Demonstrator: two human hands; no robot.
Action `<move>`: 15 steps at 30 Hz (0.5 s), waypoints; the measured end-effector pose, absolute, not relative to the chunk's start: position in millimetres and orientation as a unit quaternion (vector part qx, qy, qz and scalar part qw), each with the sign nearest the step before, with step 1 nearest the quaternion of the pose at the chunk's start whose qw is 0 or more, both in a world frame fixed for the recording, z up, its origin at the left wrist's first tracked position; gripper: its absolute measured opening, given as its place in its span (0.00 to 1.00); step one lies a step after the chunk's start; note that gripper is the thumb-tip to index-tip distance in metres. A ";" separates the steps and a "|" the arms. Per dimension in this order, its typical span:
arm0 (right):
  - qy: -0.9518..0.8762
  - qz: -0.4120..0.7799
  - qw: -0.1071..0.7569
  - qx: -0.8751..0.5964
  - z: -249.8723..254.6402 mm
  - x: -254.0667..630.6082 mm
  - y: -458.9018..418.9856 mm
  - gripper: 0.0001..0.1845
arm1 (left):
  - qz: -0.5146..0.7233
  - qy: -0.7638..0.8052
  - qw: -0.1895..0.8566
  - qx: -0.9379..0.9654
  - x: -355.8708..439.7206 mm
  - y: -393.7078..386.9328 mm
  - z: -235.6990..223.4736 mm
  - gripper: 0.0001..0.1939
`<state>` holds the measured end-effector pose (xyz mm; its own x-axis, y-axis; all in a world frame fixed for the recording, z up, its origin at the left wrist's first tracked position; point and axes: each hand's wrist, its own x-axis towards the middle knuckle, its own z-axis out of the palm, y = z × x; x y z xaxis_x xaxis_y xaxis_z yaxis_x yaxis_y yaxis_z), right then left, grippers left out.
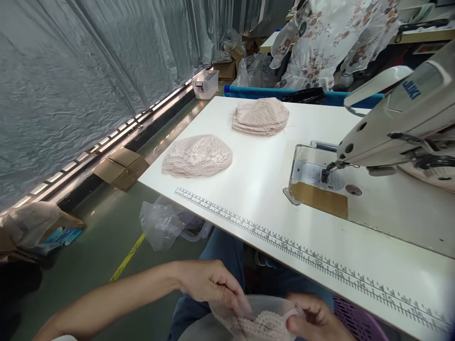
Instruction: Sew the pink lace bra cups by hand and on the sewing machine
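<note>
In my lap, at the bottom of the head view, lies a translucent plastic bag [266,301] with a cream lace piece [265,323] showing in its mouth. My left hand [216,286] reaches into the bag with fingers bent together. Its fingertips are veiled by the film beside the lace, so what they pinch is hidden. On the other side, my right hand [316,316] grips the bag's edge, its thumb against the lace. On the white table, above my hands, lie a scalloped lace stack [197,156] and a second lace stack [261,116].
A sewing machine [398,123] occupies the table's right side. A printed ruler [284,244] runs along the near edge of the white table [256,175]. Below are a purple basket [357,322] and a cardboard box [121,168]. A person in a floral dress [330,42] is beyond the table.
</note>
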<state>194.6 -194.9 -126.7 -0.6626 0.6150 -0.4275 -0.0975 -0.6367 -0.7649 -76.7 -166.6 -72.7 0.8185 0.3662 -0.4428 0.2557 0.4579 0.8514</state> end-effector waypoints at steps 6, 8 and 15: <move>-0.425 0.835 0.177 -0.303 -121.9 183.8 -191.8 0.19 | 0.033 0.285 0.793 0.538 -78.1 -165.5 -70.4 0.28; -0.436 0.833 0.175 -0.294 -119.0 179.1 -191.6 0.18 | 0.026 0.284 0.804 0.522 -78.5 -166.2 -70.8 0.29; -0.463 0.815 0.196 -0.290 -112.8 173.3 -189.9 0.12 | 0.017 0.297 0.811 0.503 -79.0 -166.3 -70.5 0.29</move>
